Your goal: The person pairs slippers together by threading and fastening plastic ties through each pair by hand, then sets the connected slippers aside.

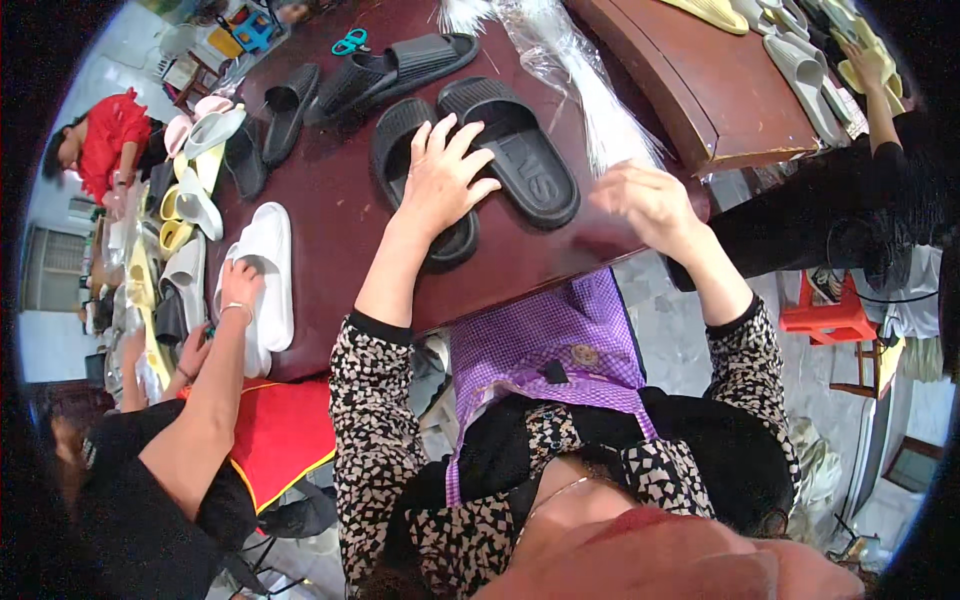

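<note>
My left hand (440, 175) lies flat, fingers spread, on a pair of black slide slippers: one slipper (400, 150) is under the palm and the other (520, 150) lies just right of it. My right hand (650, 200) hovers at the table's right side near a clear plastic bag (590, 90), fingers partly curled; whether it pinches the bag I cannot tell. Both slippers rest on the dark red table (340, 210).
More black slippers (395, 65) and teal scissors (350, 42) lie farther back. A co-worker's hand (240, 285) rests on white slippers (268, 270) at the left. Piles of pale slippers (185, 220) fill the left edge. Another person (880, 100) works at the right, near a red stool (830, 315).
</note>
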